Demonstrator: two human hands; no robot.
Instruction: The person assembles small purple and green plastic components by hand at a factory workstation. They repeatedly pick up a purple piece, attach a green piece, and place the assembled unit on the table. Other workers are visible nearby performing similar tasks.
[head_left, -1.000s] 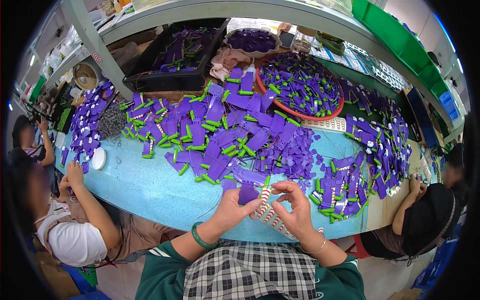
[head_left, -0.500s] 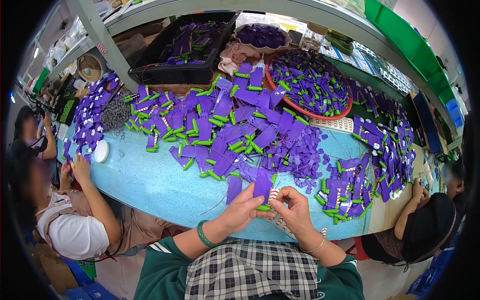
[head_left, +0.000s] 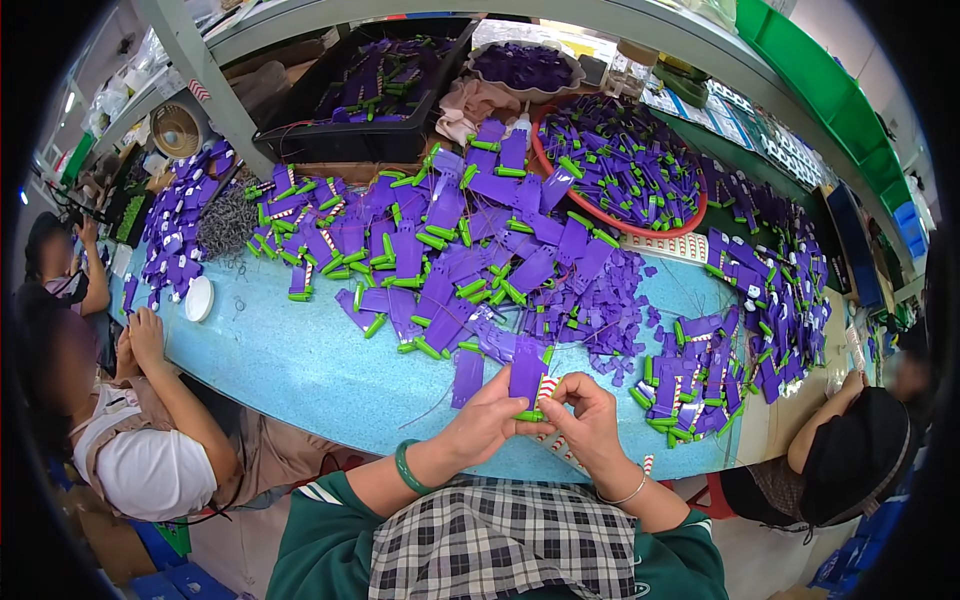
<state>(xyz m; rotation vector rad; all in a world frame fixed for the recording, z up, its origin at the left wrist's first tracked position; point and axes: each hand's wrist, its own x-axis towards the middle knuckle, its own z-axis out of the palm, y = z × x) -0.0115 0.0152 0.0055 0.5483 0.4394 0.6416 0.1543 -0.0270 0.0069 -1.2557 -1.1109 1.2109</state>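
My left hand point(head_left: 480, 424) is closed on a flat purple plastic part point(head_left: 526, 374) with green end pieces, held upright just above the table's near edge. At its right edge my right hand point(head_left: 590, 422) pinches a red-and-white striped sticker point(head_left: 547, 388) between thumb and finger, against the part. Whether the sticker is fully stuck down is hidden by the fingertips. Below the hands lies a strip of striped stickers point(head_left: 568, 456), partly covered by them. Another purple part point(head_left: 467, 378) lies beside my left hand.
A heap of purple-and-green parts point(head_left: 440, 280) spreads ahead, with small purple pieces point(head_left: 610, 300). More parts with striped stickers point(head_left: 695, 385) lie right. Behind are a red basin point(head_left: 620, 228) and a black tray point(head_left: 360, 145). Co-workers sit left point(head_left: 150, 450) and right point(head_left: 850, 450).
My hands stay almost in place, the purple part and sticker shifting only slightly. At the left, the co-worker's hands have come lower and closer together.
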